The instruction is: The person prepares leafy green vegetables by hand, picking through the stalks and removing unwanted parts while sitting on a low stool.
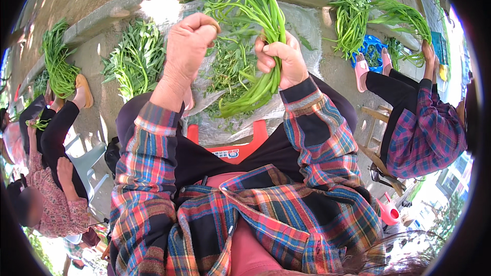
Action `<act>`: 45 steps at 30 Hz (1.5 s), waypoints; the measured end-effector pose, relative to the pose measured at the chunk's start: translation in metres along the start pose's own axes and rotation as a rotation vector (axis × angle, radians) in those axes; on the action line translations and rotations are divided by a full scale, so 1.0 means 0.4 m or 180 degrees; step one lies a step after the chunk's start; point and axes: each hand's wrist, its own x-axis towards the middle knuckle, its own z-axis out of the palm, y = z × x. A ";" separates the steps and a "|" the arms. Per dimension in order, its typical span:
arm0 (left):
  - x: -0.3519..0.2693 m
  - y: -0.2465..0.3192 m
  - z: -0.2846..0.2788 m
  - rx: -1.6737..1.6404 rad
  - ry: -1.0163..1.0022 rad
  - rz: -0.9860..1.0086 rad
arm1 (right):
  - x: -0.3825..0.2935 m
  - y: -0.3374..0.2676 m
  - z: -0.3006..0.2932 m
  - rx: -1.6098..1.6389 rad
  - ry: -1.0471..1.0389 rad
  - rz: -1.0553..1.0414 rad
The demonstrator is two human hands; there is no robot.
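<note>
My right hand (283, 55) is closed around a bundle of long-stemmed leafy greens (264, 4), whose leaves arch up and away while the stems curve down to the left. Across from it, my left hand (191, 44) is raised with its fingers curled in; whether something small is pinched in it is hidden. Loose leaves and stem bits (230, 69) are scattered below both hands on a pale plastic sheet (303, 27). A heap of leafy greens (138, 57) lies on the ground to the left of my left hand.
A red plastic stool (234, 149) shows between my legs. At right, a seated person (425, 130) holds greens near a blue bag (372, 42) and another pile of greens (351, 19). At left sits another person (57, 199), near greens (57, 61). A concrete kerb (99, 19) runs beyond.
</note>
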 end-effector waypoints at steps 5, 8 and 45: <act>0.007 0.002 -0.009 -0.0366 -0.0125 -0.0194 | 0.003 -0.002 -0.012 0.0109 -0.0056 -0.0018; -0.001 -0.015 -0.003 0.0352 -0.0508 -0.0088 | 0.004 0.000 -0.007 0.0164 -0.0063 -0.0040; 0.009 0.017 0.027 -0.0346 -0.0127 0.0046 | 0.000 0.005 -0.013 0.0315 -0.0237 -0.0078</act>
